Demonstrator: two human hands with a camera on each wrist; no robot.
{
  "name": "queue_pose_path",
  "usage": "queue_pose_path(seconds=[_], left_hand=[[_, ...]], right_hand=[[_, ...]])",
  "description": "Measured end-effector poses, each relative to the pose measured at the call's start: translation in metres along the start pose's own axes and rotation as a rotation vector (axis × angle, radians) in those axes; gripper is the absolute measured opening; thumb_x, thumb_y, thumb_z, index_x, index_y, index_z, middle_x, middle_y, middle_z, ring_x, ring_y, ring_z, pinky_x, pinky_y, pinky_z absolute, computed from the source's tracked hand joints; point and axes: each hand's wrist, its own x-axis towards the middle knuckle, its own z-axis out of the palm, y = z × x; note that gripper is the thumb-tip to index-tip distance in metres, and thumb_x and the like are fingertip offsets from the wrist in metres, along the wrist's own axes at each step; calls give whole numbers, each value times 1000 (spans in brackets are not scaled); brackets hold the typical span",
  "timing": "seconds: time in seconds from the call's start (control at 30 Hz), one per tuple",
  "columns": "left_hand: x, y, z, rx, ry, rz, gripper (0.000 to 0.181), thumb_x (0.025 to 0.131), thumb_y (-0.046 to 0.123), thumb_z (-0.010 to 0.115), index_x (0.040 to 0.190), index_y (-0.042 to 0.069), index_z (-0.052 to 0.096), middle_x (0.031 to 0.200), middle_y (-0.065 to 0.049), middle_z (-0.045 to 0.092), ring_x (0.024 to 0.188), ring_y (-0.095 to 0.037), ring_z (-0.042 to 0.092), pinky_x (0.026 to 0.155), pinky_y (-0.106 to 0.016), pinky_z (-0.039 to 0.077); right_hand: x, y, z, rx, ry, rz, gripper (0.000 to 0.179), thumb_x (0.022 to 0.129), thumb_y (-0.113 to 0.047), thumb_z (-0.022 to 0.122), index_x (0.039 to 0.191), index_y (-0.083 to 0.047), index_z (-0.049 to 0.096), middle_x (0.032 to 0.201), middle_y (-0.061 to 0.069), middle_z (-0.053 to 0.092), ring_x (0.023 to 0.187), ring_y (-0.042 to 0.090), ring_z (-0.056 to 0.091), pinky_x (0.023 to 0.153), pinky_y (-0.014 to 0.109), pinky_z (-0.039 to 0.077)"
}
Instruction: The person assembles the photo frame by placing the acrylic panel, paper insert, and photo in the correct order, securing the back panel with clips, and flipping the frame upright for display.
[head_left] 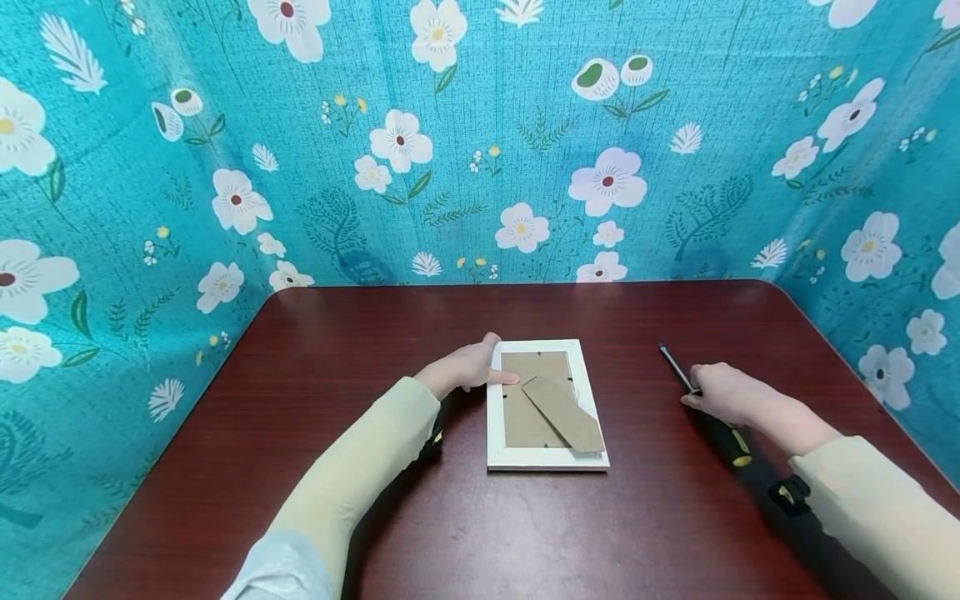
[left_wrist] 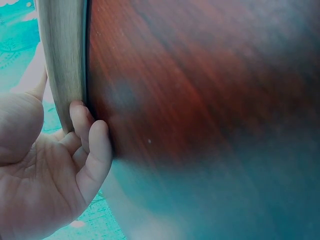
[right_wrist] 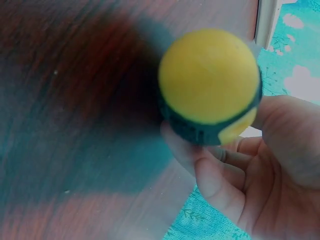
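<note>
A white picture frame [head_left: 497,429] lies back side up at the middle of the table. Its brown backing board [head_left: 522,427] carries a fold-out stand [head_left: 576,414], and small dark tabs show around the board's edge. My left hand [head_left: 467,365] grips the frame's left side, thumb over the back. The left wrist view shows fingers curled at the frame's pale side edge [left_wrist: 64,55]. To the right, my right hand [head_left: 729,393] holds a screwdriver by its black and yellow handle [head_left: 733,447]. The metal shaft [head_left: 677,367] points away from me, and the yellow handle end [right_wrist: 209,75] faces the right wrist camera.
The dark red-brown wooden table [head_left: 360,333] has rounded far corners. A blue flowered cloth [head_left: 465,183] hangs behind it and along both sides. Black straps with small devices sit on both wrists, the right one [head_left: 791,494] plainest.
</note>
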Motion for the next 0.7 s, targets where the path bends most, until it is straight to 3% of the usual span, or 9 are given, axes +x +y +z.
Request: queue_pose_path(seconds=[0.27,0.53,0.7], left_hand=[[0,1,-1,-1,-9,-7,89,85,52,69,149,12,21,100,-11,55,68,-21,54,56,-30,48],[-2,2,-1,2,-15,-10,90,86,53,68,150,13,20,99,-12,56,67,-21,55,58,-30,47],[-4,2,-1,6,-14,2,89,86,52,68,150,12,20,106,-12,55,70,-21,55,59,-30,48]], right_hand=[[1,2,1,-23,24,-17,27,94,-17,65,80,-4,47,66,7,44,53,16,45,50,30,39],[0,-1,1,-12,27,7,26,92,-17,67,79,-6,49,65,5,47,52,15,47,50,30,40],[-1,0,2,-12,33,24,27,92,-20,68,78,-6,49,65,5,47,53,15,47,50,31,40]])
